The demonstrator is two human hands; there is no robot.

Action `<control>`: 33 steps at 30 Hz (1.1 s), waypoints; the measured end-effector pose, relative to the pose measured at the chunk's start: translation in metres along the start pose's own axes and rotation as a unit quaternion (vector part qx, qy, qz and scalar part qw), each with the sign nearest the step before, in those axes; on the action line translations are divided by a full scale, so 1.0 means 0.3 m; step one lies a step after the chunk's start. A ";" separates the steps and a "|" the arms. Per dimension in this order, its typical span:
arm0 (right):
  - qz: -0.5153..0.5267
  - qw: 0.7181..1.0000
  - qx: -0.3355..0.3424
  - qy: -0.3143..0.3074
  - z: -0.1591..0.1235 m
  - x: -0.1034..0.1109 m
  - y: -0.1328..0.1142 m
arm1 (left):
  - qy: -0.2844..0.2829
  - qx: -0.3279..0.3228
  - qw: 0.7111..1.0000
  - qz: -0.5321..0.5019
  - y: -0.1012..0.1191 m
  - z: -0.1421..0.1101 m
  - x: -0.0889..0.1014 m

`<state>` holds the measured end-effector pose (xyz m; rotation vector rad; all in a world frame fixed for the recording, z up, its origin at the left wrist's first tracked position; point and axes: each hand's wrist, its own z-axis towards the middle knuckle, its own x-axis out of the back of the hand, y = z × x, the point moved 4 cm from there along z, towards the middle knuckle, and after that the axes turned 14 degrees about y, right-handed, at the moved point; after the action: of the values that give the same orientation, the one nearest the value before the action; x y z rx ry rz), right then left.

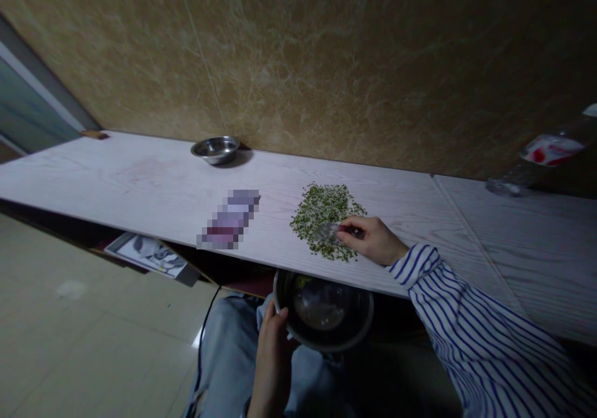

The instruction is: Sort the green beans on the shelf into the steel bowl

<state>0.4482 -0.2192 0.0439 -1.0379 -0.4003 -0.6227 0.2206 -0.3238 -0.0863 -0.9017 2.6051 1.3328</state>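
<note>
Near the middle of the frame, a scatter of small green bits [326, 206] lies spread on the pale desk [405, 203]. At its lower right edge I can see the right hand [370, 237], its fingers closed on a small shiny tool [327, 232], too blurred to name, that sits among the bits. At the lower centre, below the desk's edge, the left hand [275, 334] grips the left rim of a metal basin [326, 347], thumb on top; a few green bits show at the basin's upper left. Left of the scatter lies 1 pixelated flat object [228, 219]. A steel bowl [219, 157] stands near the wall at upper left of centre, and 1 clear bottle [553, 150] tilts at the right edge.
</note>
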 end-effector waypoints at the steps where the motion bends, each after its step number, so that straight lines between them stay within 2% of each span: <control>1: 0.001 1.000 0.002 -0.001 -0.001 -0.001 0.000 | 0.000 0.003 1.000 0.000 -0.001 0.001 -0.002; 6: -0.011 1.000 0.002 0.007 -0.016 0.001 0.003 | 0.025 0.019 0.999 0.015 -0.004 0.006 -0.001; 13: -0.036 0.998 -0.014 0.044 -0.063 0.021 -0.020 | 0.030 0.015 0.999 0.039 0.022 -0.003 0.012; 22: -0.077 0.994 -0.021 0.078 -0.085 0.016 -0.042 | -0.007 -0.005 1.000 0.026 0.044 -0.054 0.002; 33: -0.085 0.994 -0.017 0.063 -0.093 -0.009 -0.069 | -0.045 -0.023 0.998 0.027 0.059 -0.093 -0.003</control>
<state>0.4332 -0.2507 0.0433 -0.9970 -0.3716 -0.8458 0.2172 -0.3366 -0.0561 -0.7640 2.5577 1.4180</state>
